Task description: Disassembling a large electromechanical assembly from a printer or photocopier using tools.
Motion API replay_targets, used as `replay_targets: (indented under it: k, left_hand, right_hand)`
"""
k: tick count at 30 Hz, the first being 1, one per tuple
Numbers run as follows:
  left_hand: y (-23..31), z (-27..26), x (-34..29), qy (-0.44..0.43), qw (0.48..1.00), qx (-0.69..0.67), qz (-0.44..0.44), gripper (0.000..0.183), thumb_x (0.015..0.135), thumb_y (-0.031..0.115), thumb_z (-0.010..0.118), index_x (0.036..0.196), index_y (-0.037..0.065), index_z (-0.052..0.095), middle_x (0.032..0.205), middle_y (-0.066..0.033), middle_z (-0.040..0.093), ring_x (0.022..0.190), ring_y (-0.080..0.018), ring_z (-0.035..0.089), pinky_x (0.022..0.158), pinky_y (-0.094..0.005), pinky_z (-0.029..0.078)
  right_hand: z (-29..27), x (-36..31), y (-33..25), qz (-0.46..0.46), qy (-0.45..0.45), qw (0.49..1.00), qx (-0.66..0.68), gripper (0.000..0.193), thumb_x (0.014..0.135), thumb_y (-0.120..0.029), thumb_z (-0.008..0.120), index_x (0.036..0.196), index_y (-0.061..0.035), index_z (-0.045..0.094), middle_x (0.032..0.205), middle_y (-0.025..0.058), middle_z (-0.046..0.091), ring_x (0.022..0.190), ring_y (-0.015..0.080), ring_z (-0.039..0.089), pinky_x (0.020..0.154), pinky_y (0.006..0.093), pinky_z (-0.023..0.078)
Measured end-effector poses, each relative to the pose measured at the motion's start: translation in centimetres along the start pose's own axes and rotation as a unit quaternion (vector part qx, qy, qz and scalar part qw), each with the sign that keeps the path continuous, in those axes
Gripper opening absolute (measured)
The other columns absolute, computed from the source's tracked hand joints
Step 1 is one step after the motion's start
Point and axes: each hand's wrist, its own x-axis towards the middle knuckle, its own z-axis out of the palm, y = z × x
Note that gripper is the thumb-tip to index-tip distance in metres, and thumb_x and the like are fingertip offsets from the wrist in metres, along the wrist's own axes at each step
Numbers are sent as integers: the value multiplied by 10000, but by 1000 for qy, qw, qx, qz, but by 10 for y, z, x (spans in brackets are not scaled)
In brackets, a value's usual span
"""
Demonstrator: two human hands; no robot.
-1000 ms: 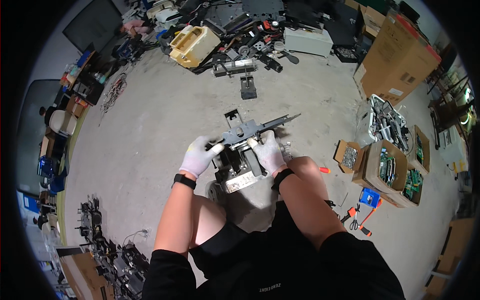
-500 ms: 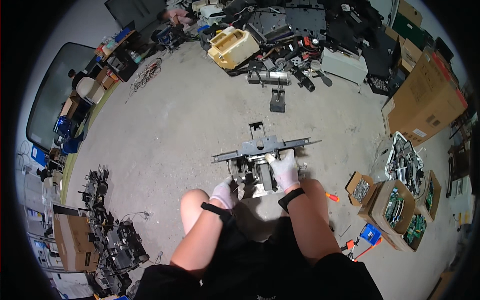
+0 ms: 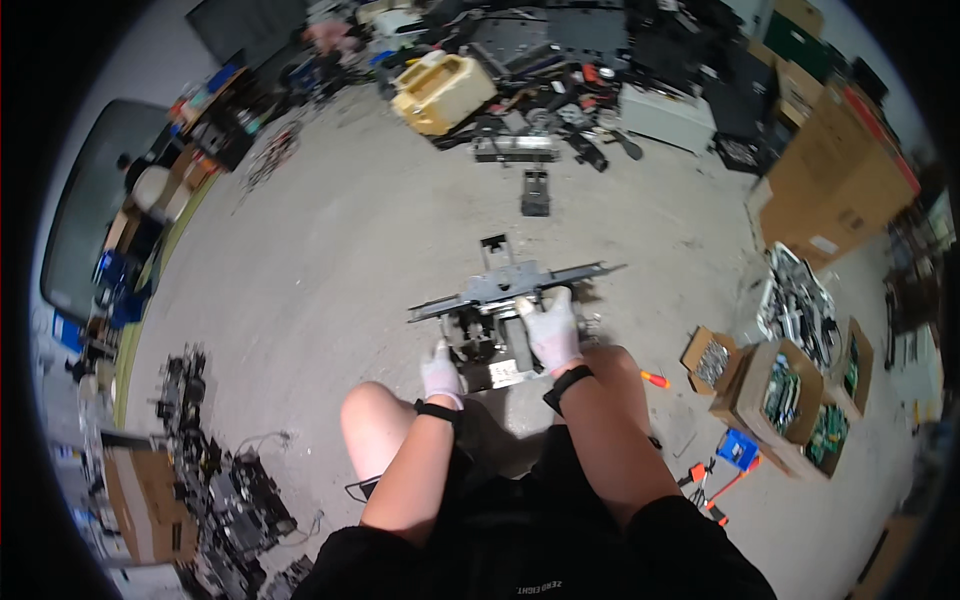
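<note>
A grey metal machine assembly (image 3: 488, 340) with a long flat crossbar (image 3: 515, 283) is on the floor between my knees, its inner parts partly in shadow. My left hand (image 3: 441, 374), in a pale glove, grips the assembly's near left side, fingers pointing away from me. On the right, my gloved right hand (image 3: 552, 332) grips its upper right part just below the crossbar. The undersides of both hands are hidden.
Right of my knee lies a red-and-yellow screwdriver (image 3: 655, 380). Beyond it stand a small carton of metal bits (image 3: 711, 362) and boxes of green circuit boards (image 3: 787, 397). A small black part (image 3: 536, 193) lies ahead, before a scrap heap (image 3: 560, 95). Dismantled black machinery (image 3: 240, 490) lies left.
My left hand has shifted from the assembly's near corner up along its left side. My right hand keeps its place on the assembly. The whole view has shifted slightly.
</note>
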Motion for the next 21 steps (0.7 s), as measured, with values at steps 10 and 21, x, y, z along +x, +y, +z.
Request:
replay_targets:
  k: [10,21]
  left_hand:
    - [67,0,18,-1,895,165,415,261,1050,256,514,1120,7,548,970,-117,617,896,-222,575,856,-371,479]
    - [49,-2,38,-16,902,128,411,247,1051,290,549,976,56,527,800,-12,526,704,-116,471,658,-301,439]
  right_hand:
    - [5,-1,16,36,8,987,156,339,978,-332,648,1061,-11,579,953,139,692,863,239,660,771,377,524]
    - [-17,16,59,233,134,757,596,242,1094,-349,447,1125,-128,542,800,-15,490,697,121,490,619,303,442]
